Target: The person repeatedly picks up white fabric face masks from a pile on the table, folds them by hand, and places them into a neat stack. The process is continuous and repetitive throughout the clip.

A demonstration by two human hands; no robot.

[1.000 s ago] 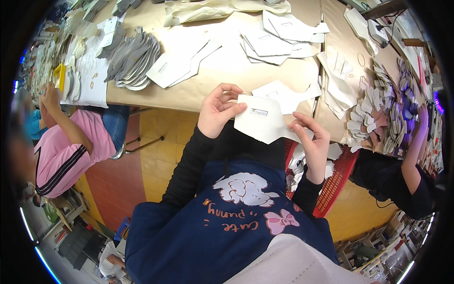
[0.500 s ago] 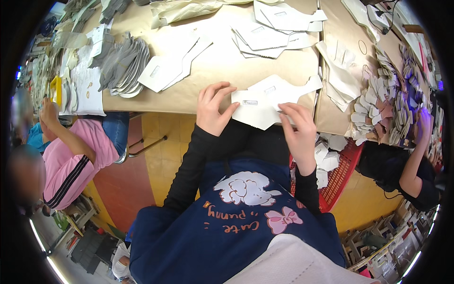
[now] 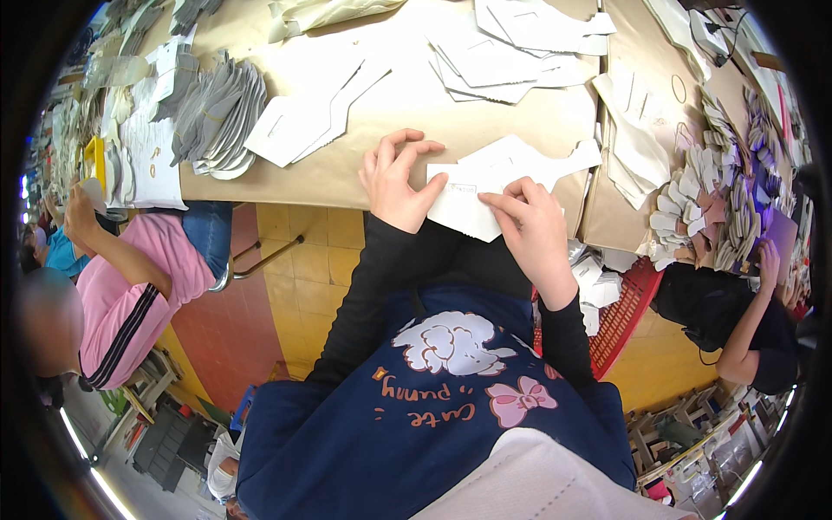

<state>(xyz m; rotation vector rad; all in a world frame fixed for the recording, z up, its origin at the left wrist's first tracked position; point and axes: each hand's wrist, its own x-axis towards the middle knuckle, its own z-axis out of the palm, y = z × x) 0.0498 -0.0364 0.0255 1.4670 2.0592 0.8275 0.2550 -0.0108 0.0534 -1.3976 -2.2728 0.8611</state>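
Note:
Two overlapping white cut pieces lie at the table's near edge. The front white piece [image 3: 459, 212] carries a small printed rectangle, and its lower edge juts over my lap. Behind it, the other white piece [image 3: 520, 160] narrows to a strip on the right. My left hand [image 3: 400, 184] rests at the front piece's left edge, thumb against it and fingers apart. Over the front piece's right part, my right hand [image 3: 536, 230] touches the surface beside the print with a fingertip. Its fingers are bent but apart, and I see nothing held in them.
More white pieces [image 3: 312, 117] lie behind my left hand, and a stack of them [image 3: 511, 65] lies farther back. Grey cut pieces [image 3: 221, 113] fan out at left. A red basket [image 3: 624, 316] stands below the table at right. Co-workers sit on both sides.
My right hand has shifted left across the front piece, from its right edge to beside the print. My left hand stays by the left edge, its thumb slightly farther onto the piece.

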